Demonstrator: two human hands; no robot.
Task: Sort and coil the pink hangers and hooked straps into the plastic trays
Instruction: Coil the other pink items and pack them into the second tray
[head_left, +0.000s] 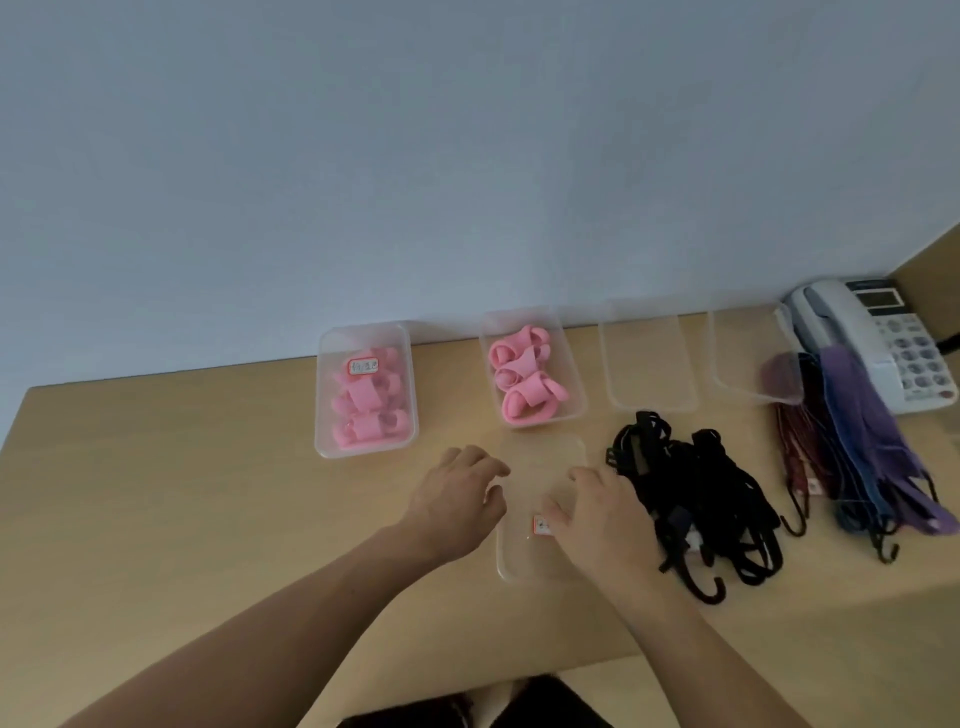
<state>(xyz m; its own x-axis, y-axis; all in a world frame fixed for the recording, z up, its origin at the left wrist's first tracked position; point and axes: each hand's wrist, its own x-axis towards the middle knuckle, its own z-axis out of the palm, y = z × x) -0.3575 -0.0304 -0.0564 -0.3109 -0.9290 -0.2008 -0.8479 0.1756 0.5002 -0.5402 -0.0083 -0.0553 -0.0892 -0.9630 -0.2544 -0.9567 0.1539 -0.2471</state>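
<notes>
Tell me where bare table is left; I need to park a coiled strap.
Bare wooden tabletop lies left of the labelled clear tray of pink hangers and nearer than the black hooked straps. Crowded: around the purple straps and white telephone.

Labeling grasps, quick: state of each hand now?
Left hand: fingers curled at the clear tray rim; grip cannot be told.
Right hand: open, fingers resting on that tray.
</notes>
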